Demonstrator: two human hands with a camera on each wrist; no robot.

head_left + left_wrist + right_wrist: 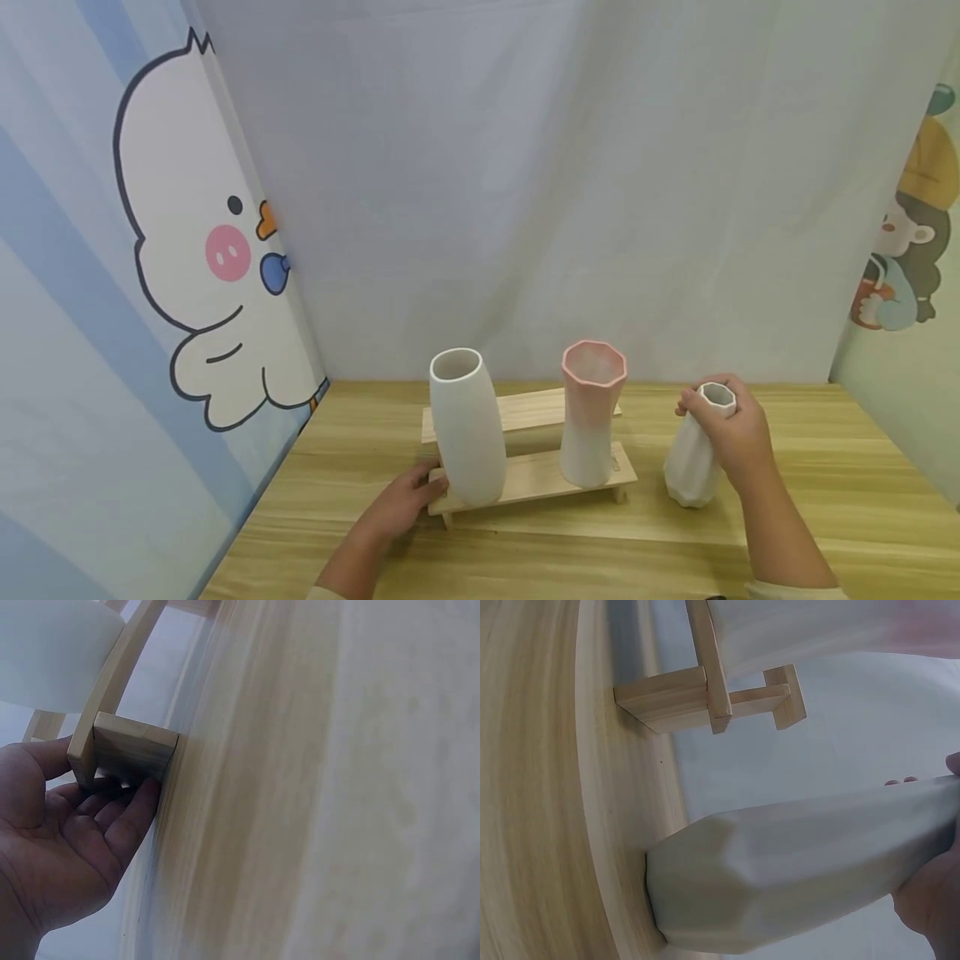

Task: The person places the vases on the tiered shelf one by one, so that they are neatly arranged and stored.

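My right hand [742, 437] grips a small white faceted vase [690, 467] around its neck. In the right wrist view the base of this vase [705, 892] meets the tabletop. My left hand [408, 502] holds the left end of a two-tier wooden stand [532, 477]; the left wrist view shows the thumb over the board and the fingers curled underneath, beside the leg [135, 742]. On the lower tier, a tall smooth white vase [471, 433] stands at the left. A pink-and-white vase with a faceted rim [588, 425] stands toward the right end.
The stand's upper tier [532, 410] lies behind the two vases. A pale cloth backdrop [562, 208] hangs along the far edge of the wood-grain table [585, 558]. Printed cloth sides with a cartoon duck [187, 192] and a cartoon figure [911, 250] flank the table.
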